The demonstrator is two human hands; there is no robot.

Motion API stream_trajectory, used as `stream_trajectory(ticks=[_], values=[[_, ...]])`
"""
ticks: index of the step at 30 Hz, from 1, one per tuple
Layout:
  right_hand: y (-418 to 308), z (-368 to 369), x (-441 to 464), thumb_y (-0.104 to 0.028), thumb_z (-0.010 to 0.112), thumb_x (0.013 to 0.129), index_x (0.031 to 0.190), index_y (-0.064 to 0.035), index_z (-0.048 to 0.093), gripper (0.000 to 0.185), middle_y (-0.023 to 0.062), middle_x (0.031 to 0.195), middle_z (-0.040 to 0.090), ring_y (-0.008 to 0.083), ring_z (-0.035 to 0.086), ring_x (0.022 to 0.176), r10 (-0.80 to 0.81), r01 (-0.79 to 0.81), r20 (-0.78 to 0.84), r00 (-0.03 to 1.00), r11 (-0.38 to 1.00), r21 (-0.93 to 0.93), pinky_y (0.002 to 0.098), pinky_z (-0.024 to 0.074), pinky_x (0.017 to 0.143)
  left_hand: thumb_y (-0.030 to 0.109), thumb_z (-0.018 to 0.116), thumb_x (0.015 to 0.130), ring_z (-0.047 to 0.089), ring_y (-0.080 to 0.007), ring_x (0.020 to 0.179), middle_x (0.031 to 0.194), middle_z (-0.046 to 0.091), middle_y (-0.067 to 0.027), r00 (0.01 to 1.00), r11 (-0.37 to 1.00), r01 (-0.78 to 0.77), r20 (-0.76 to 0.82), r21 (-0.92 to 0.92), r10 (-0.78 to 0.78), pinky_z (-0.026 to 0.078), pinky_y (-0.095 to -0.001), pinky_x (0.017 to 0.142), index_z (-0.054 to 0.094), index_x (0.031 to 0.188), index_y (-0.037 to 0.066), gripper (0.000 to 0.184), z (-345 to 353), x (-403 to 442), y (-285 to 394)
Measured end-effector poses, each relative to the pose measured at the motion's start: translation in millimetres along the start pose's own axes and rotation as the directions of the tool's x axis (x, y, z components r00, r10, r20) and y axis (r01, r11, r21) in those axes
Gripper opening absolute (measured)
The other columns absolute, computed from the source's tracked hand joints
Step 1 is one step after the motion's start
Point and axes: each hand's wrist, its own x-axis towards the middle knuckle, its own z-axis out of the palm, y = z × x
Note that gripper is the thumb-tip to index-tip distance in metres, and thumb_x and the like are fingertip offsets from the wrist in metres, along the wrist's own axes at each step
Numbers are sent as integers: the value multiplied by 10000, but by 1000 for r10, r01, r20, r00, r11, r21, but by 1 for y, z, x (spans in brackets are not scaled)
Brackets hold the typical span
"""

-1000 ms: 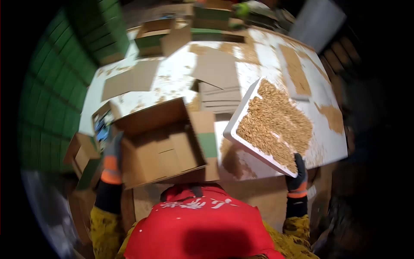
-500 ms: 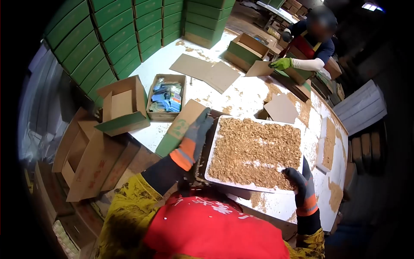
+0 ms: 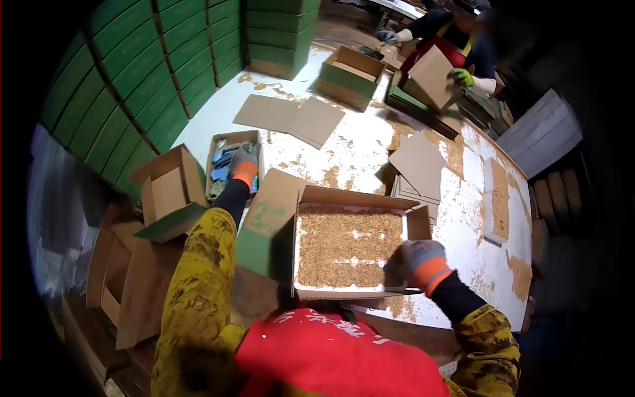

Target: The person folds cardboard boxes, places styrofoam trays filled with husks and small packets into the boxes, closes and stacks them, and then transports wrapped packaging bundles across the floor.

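A white tray (image 3: 347,248) full of brown, grain-like pieces sits inside an open cardboard box (image 3: 357,196) in front of me. My right hand (image 3: 422,259), in a grey and orange glove, is at the box's right side; its fingers reach over the tray's right end and are partly hidden in shadow. My left hand (image 3: 245,164) reaches into a small carton (image 3: 215,147) at the left, over blue packets (image 3: 221,162). Its fingertips are hidden, so what they hold cannot be made out. The box's green-printed flap (image 3: 268,228) spreads out to the left.
Green boxes (image 3: 119,73) are stacked at the back left. Empty cartons (image 3: 172,192) stand at the left edge. Cardboard sheets (image 3: 420,162) lie on the table. Another tray (image 3: 496,198) is at the right. A co-worker (image 3: 463,40) across the table handles cardboard.
The filled tray has gone down into the box. My left hand has left the box and moved into the carton of packets. The co-worker has raised a cardboard piece.
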Motion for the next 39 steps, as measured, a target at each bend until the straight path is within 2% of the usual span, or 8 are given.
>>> stream_trajectory(ticks=[5,7,9,15,17,25,35,39], values=[[4,5,11,-298,555,866,993,-66,668,287,102,824,692,267,673,737,-270,267,30,962,961,68,364,502,587,408,543,840,610,-427,885,908,639,-262,967,896,-185,235,404,94,476,-484,765,627,903,-23,443,63,42,-41],[38,-15,8,-277,587,880,1095,-37,627,325,122,841,686,237,666,734,-235,443,-376,896,458,771,354,501,608,268,555,819,627,-402,854,905,646,-251,988,979,96,104,180,-116,494,-460,720,630,894,-37,323,28,23,0],[94,-12,17,-260,615,879,1157,-27,589,364,137,868,678,210,657,767,59,96,-97,994,4,995,327,504,653,248,569,805,635,-403,815,888,644,-262,997,959,79,-1,272,-81,505,-455,651,629,926,-42,320,40,38,-35],[191,131,204,-324,701,776,1243,-90,532,549,168,1214,560,326,535,1113,402,96,-525,750,720,688,404,445,926,254,667,786,659,-279,748,790,677,-163,892,892,427,228,-148,-390,504,-360,732,643,913,-10,293,-9,26,-25],[188,163,264,-500,681,719,1403,-125,338,852,167,1406,378,380,302,1314,411,-124,-535,738,862,492,476,286,1058,267,737,743,638,-246,631,712,644,-134,999,986,39,2,-161,-39,500,-369,582,642,878,13,302,-44,2,-1],[158,149,266,-387,591,829,1086,-134,597,360,104,1083,579,285,575,987,278,-147,-453,847,942,302,412,485,785,354,684,737,626,-297,956,1030,660,-120,993,722,-76,-14,688,119,487,-385,824,636,1064,120,405,-45,-1,15],[206,98,136,-83,540,909,1123,-58,629,234,112,1120,631,234,595,1026,479,263,-822,306,788,557,323,460,905,502,649,784,653,-319,807,866,678,-190,956,962,266,-148,61,-255,491,-380,721,672,898,-17,532,-46,20,-32],[207,83,74,-247,491,971,1118,18,601,321,54,1054,631,122,577,927,829,591,-412,378,127,797,262,470,823,278,673,837,630,-197,712,790,682,-121,880,848,90,-357,-523,-314,479,-337,661,675,858,-9,288,-77,40,-36]])
